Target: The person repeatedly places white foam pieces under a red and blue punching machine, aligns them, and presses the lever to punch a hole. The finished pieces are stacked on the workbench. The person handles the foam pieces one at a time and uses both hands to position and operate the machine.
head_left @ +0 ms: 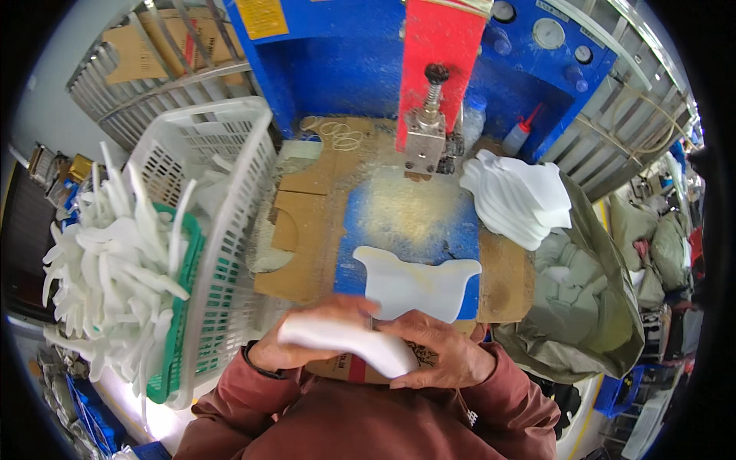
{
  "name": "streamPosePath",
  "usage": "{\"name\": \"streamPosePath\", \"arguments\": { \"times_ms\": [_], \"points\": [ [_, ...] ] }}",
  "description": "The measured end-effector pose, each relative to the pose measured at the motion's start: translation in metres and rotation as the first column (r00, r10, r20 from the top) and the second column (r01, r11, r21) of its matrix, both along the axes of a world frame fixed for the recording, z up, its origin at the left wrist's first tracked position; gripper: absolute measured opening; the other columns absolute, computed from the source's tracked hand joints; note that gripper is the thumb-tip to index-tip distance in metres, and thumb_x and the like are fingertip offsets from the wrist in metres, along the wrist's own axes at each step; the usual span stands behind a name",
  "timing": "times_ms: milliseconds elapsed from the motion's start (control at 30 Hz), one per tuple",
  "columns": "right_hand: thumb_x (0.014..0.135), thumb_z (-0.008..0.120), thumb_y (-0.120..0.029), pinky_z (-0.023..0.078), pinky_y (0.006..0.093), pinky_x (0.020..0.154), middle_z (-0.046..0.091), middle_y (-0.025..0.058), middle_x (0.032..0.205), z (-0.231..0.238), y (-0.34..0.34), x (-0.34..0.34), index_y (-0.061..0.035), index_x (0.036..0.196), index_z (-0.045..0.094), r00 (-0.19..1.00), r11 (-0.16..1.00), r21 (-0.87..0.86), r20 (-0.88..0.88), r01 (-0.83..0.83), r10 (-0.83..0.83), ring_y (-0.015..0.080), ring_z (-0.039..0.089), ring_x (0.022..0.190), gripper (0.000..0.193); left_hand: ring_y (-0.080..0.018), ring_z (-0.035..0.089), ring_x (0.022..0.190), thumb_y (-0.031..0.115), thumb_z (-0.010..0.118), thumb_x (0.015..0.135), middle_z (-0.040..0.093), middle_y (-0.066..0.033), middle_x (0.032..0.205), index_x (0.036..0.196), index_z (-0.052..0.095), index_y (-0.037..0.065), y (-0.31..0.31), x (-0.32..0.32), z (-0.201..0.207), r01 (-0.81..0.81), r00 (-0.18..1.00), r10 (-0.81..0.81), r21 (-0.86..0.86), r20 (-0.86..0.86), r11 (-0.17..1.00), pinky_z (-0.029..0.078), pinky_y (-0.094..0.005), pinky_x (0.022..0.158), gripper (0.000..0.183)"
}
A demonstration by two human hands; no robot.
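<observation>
A motion-blurred curved white piece [353, 340] before the torso [353, 429] partly hides the left hand [326, 307], whose grip I cannot tell, while the right hand [454, 355], angled inward, clasps its right end.

a red-tipped bottle [515, 140] sits right of a blue-capped bottle [473, 125].

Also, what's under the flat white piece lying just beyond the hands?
Blue surface shows beyond the flat white piece and at both sides. Whatever lies directly beneath it is covered; can't tell.
</observation>
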State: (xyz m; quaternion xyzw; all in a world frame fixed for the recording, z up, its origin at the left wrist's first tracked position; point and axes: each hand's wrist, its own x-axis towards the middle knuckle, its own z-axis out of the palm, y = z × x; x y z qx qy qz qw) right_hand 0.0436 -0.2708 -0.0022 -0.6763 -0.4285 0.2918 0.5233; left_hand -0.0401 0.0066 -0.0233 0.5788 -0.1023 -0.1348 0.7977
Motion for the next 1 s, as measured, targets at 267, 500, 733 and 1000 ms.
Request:
{"name": "streamPosePath", "arguments": {
  "times_ms": [267, 500, 733, 1000],
  "points": [
    [0.071, 0.091, -0.028, 0.050, 0.0416, 0.080, 0.060, 0.0086, 0.101, -0.027, -0.024, 0.028, -0.0108, 0.143, 0.064, 0.800, 0.909, -0.288, 0.596, 0.300, -0.075, 0.0291, 0.063, 0.088, 0.079, -0.0130, 0.070, 0.103, 0.003, 0.066, 0.104, 0.072, -0.0110, 0.123, 0.149, 0.057, 0.002, 0.008, 0.040, -0.056, -0.153, 0.963, 0.232, 0.428, -0.138, 0.891, 0.055, -0.0264, 0.086, 0.046],
    [0.078, 0.088, -0.029, 0.050, 0.0418, 0.081, 0.058, 0.0094, 0.103, -0.049, -0.006, 0.056, -0.0157, 0.142, 0.064, 0.766, 0.884, -0.330, 0.640, 0.332, -0.049, 0.0287, 0.063, 0.090, 0.070, -0.0162, 0.073, 0.095, 0.005, 0.071, 0.099, 0.076, -0.0134, 0.108, 0.124, 0.073, -0.002, 0.009, 0.078, -0.089, -0.308, 0.909, 0.410, 0.534, -0.080, 0.787, 0.056, -0.0284, 0.085, 0.026],
    [0.081, 0.085, -0.031, 0.051, 0.0431, 0.081, 0.057, 0.0108, 0.104, -0.075, 0.005, 0.077, -0.0176, 0.138, 0.064, 0.765, 0.884, -0.342, 0.643, 0.319, -0.027, 0.0303, 0.066, 0.091, 0.062, -0.0296, 0.073, 0.094, 0.007, 0.073, 0.095, 0.074, -0.0147, 0.108, 0.116, 0.076, 0.001, 0.004, 0.096, -0.106, -0.384, 0.888, 0.443, 0.724, 0.120, 0.573, 0.057, -0.0371, 0.083, 0.022],
    [0.080, 0.086, -0.030, 0.051, 0.0433, 0.083, 0.057, 0.0100, 0.105, -0.089, 0.008, 0.087, -0.0142, 0.139, 0.065, 0.799, 0.886, -0.351, 0.601, 0.302, -0.034, 0.0298, 0.064, 0.093, 0.064, -0.0324, 0.073, 0.092, 0.010, 0.075, 0.093, 0.073, -0.0157, 0.103, 0.112, 0.077, 0.001, 0.002, 0.106, -0.112, -0.368, 0.888, 0.439, 0.789, 0.141, 0.492, 0.057, -0.0390, 0.080, 0.021]
  ]
}}
